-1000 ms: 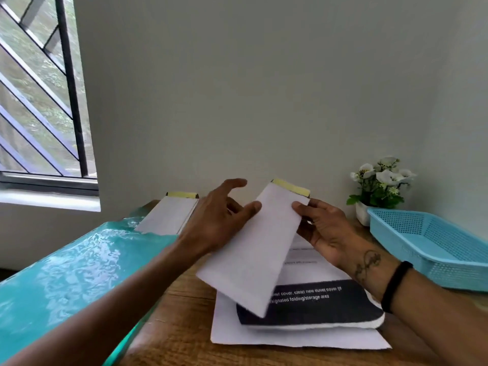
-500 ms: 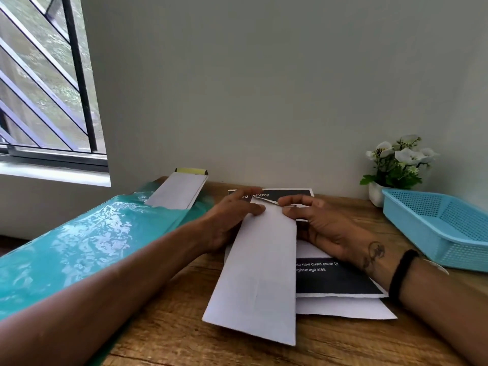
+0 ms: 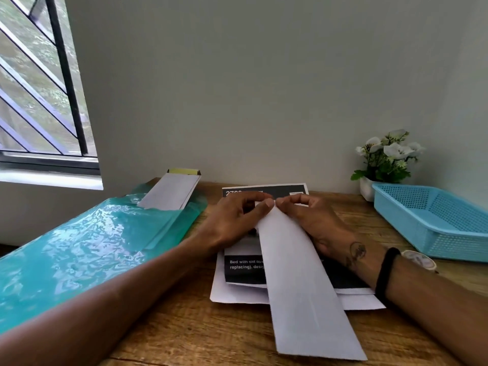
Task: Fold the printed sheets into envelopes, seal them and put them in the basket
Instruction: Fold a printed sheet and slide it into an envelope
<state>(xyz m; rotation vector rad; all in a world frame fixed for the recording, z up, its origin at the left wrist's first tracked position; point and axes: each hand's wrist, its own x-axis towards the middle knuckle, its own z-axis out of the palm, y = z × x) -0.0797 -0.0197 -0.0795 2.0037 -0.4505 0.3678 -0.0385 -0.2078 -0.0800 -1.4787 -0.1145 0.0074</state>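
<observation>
A long white envelope (image 3: pixel 303 286) lies lengthwise on top of a stack of printed sheets (image 3: pixel 243 270) with black panels and white text. My left hand (image 3: pixel 235 223) and my right hand (image 3: pixel 311 220) meet at the envelope's far end, fingertips pinched together on its flap end. The flap itself is hidden under my fingers. A light blue plastic basket (image 3: pixel 435 223) stands at the right, and nothing shows inside it.
A teal plastic pack (image 3: pixel 79 254) lies at the left with more white envelopes (image 3: pixel 171 191) sticking out of its far end. A small white pot of white flowers (image 3: pixel 385 159) stands behind the basket. The wooden table (image 3: pixel 184 334) meets a wall; a barred window is at the left.
The envelope, held up a second ago with its yellow strip showing, has been laid down on the sheets. Both hands have moved to its far end and closed together there.
</observation>
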